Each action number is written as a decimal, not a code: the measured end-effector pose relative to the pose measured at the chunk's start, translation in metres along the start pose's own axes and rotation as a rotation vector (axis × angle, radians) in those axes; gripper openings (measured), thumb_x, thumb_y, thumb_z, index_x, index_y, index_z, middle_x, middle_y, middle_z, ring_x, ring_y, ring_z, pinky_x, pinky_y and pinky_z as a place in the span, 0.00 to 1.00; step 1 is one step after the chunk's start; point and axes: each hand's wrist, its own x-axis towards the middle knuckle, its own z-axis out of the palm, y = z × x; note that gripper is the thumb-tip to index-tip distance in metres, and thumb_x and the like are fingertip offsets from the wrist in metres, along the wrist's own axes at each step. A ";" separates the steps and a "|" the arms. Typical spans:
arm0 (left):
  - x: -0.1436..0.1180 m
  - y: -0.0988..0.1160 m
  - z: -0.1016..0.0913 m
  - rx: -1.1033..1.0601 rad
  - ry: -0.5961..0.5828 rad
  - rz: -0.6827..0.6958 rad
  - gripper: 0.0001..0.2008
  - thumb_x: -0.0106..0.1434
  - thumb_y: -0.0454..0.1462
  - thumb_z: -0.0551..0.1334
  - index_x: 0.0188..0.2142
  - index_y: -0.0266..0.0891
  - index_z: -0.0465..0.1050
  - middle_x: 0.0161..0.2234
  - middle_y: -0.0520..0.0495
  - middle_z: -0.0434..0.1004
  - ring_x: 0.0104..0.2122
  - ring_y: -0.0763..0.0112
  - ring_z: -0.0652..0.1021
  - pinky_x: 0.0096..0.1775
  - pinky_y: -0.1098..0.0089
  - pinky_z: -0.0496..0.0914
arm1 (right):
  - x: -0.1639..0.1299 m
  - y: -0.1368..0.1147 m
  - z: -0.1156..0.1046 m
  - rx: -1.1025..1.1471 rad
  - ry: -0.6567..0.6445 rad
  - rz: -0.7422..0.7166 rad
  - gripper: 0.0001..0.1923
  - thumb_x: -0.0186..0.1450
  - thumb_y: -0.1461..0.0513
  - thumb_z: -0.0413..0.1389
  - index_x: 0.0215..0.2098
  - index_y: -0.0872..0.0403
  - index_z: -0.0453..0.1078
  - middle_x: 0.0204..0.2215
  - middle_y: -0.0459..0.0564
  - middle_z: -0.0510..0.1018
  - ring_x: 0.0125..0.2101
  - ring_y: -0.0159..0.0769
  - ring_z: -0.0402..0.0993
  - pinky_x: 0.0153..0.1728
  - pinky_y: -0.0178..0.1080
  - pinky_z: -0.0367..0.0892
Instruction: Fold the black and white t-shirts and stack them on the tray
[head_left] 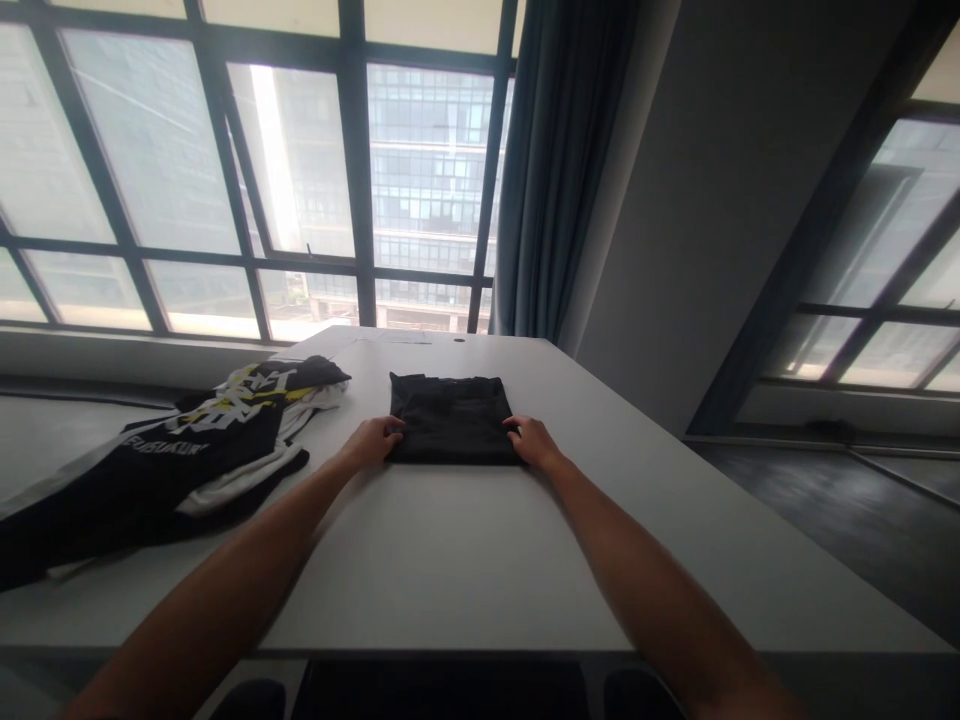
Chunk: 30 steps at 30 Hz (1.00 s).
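A black shirt (454, 420), folded into a flat rectangle, lies on the white table (450, 560) in front of me. At its left edge, the curled fingers and thumb of my left hand (373, 442) pinch the cloth. My right hand (534, 441) grips the opposite edge in the same way, at about the same height. Parts of the fingertips are hidden against the dark fabric. Both forearms reach in from the bottom of the view.
A loose heap of clothes (225, 430), black and white with white and yellow lettering, lies on the left of the table. Thin papers (394, 338) and a small dark round spot (459, 340) are at the far end. A blue curtain (551, 180) hangs beside the windows.
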 end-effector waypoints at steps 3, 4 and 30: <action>0.000 -0.003 -0.007 -0.097 -0.082 -0.038 0.17 0.59 0.42 0.61 0.45 0.39 0.80 0.30 0.48 0.79 0.28 0.69 0.77 0.31 0.73 0.70 | 0.000 0.007 -0.006 0.047 -0.017 0.004 0.16 0.63 0.67 0.57 0.48 0.53 0.76 0.49 0.50 0.79 0.51 0.38 0.73 0.57 0.38 0.63; 0.000 -0.005 -0.010 -0.125 -0.124 -0.052 0.17 0.57 0.43 0.62 0.44 0.39 0.80 0.28 0.48 0.79 0.26 0.70 0.76 0.29 0.73 0.69 | -0.001 0.008 -0.008 0.062 -0.027 0.007 0.16 0.62 0.67 0.57 0.48 0.53 0.76 0.48 0.50 0.79 0.51 0.38 0.74 0.57 0.38 0.63; -0.010 0.040 0.048 0.175 -0.297 0.395 0.32 0.69 0.49 0.48 0.69 0.41 0.51 0.70 0.44 0.45 0.69 0.60 0.48 0.66 0.55 0.44 | -0.022 -0.060 0.043 -0.119 -0.287 -0.358 0.29 0.71 0.52 0.48 0.68 0.52 0.56 0.68 0.54 0.55 0.68 0.42 0.46 0.67 0.50 0.41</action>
